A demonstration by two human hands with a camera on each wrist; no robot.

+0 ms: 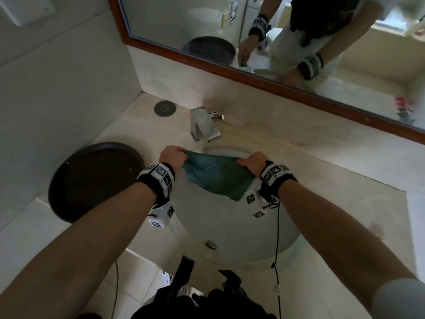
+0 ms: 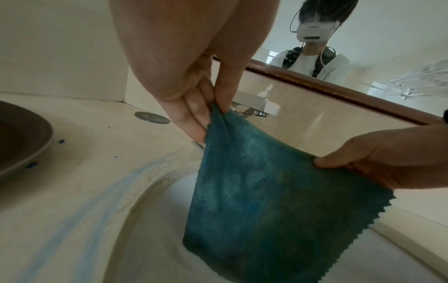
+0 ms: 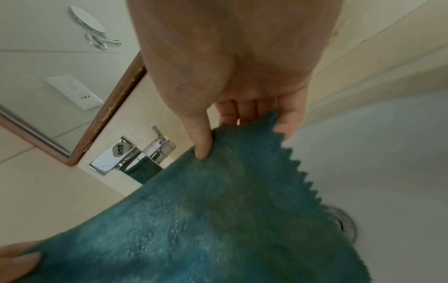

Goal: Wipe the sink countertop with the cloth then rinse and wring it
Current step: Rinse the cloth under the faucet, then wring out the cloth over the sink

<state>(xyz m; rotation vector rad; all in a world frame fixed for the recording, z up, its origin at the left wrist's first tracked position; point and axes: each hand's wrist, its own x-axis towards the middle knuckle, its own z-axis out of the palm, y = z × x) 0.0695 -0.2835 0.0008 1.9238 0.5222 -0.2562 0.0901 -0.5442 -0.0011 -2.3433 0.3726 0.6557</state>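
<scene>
A teal cloth with zigzag edges hangs spread over the white sink bowl, below the chrome faucet. My left hand pinches its upper left corner between thumb and fingers. My right hand pinches the upper right corner, thumb pressed on the cloth. The cloth looks damp and hangs free between both hands. The beige countertop surrounds the bowl. No water is seen running.
A dark round tray lies on the counter left of the sink. A round grey cap sits near the back left corner. The mirror with a wooden frame runs along the back wall. The drain is near the bowl's front.
</scene>
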